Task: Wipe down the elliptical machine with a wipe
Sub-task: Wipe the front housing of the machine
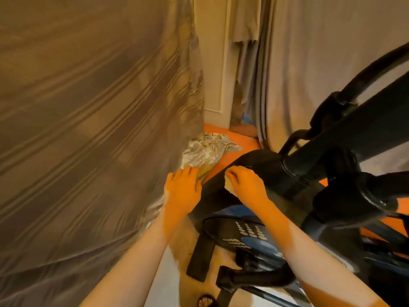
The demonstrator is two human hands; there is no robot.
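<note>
The black elliptical machine (pixel 327 173) fills the right side, its rounded front housing (pixel 250 160) in the middle. My right hand (pixel 245 185) curls over a pale wipe (pixel 229 186) and presses it on top of that housing; only the wipe's left edge shows under the fingers. My left hand (pixel 182 190) lies flat with straight fingers on the housing's left edge, holding nothing. The machine's pedal (pixel 241 233) with rows of oval studs lies below my forearms.
A large brown curtain (pixel 88 129) hangs close on the left, its shiny hem bunched on the orange floor (pixel 239 140) just beyond my left hand. A grey curtain (pixel 321 63) hangs behind the machine. A sandalled foot (pixel 205 301) stands at the bottom.
</note>
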